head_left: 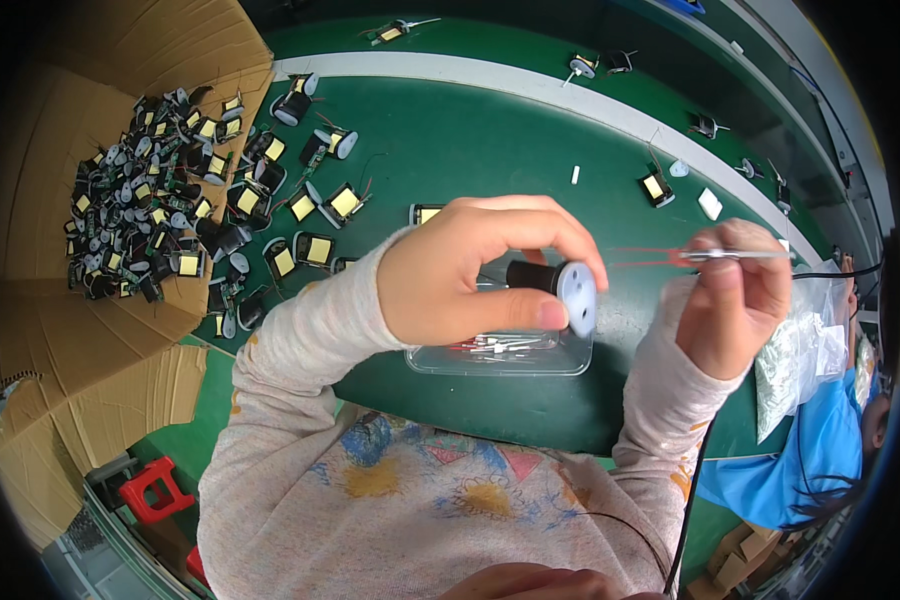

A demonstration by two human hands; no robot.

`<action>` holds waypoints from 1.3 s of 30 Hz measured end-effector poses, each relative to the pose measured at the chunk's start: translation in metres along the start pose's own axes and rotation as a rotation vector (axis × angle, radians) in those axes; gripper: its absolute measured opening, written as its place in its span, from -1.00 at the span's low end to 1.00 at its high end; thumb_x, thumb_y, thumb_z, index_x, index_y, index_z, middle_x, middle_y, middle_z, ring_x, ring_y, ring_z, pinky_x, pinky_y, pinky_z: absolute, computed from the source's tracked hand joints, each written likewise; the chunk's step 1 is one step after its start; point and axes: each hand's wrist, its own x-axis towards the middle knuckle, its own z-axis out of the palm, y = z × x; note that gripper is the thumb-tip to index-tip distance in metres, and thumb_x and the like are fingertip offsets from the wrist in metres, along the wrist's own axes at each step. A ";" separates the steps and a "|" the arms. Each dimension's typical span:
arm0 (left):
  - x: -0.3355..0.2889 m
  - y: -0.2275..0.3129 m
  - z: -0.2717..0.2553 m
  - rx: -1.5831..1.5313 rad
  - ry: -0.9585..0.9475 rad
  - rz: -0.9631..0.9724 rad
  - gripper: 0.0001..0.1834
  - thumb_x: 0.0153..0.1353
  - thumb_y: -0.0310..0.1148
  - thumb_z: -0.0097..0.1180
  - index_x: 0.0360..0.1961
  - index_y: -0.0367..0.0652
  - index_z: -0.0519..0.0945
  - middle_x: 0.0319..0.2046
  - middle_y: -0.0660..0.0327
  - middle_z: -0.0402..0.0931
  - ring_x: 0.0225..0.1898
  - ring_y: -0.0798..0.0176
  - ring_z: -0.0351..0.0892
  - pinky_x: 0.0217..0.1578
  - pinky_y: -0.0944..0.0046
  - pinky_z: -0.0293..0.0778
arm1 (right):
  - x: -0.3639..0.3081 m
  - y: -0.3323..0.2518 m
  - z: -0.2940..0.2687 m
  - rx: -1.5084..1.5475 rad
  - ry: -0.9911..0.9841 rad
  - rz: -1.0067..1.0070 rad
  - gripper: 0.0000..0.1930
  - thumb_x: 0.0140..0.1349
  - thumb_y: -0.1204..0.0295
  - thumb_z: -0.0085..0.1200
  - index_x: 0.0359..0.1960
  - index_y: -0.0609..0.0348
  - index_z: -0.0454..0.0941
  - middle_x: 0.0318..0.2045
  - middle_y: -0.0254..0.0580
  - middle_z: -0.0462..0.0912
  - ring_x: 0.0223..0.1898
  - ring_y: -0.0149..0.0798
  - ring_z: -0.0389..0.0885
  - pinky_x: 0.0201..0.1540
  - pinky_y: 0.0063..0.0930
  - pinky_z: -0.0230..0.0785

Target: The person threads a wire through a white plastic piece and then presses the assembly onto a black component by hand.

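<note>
My left hand (pixel 460 270) is closed around a black cylinder with a grey disc end (pixel 579 300), its thumb and fingers gripping either side near the disc. The disc faces right and has small holes. To the right, my right hand (pixel 735 310) pinches a thin silver rod with red wires (pixel 745 254) between thumb and fingers. The red wires stretch left toward the disc; they are blurred, and I cannot tell whether they touch it. Below my left hand sits a clear plastic box (pixel 500 367), partly covered by it, with several thin white and red leads (pixel 505 346) inside.
A cardboard box (pixel 45 180) at the left is heaped with similar black parts (pixel 140 200). More lie on the green table (pixel 450 130) beside it and on the far belt (pixel 490 40). Plastic bags (pixel 800 365) and a person in blue (pixel 770 480) are at the right.
</note>
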 end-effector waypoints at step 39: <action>0.003 0.002 0.011 0.572 0.202 0.333 -0.59 -0.02 -0.29 0.30 -0.21 -0.28 0.46 -0.27 -0.04 0.60 -0.16 0.04 0.60 -0.01 0.03 0.35 | -0.017 -0.057 0.006 -0.614 -0.446 -0.449 -0.61 -0.43 0.75 0.20 -0.39 0.42 0.50 -0.45 0.07 0.58 -0.48 -0.08 0.58 -0.50 -0.41 0.45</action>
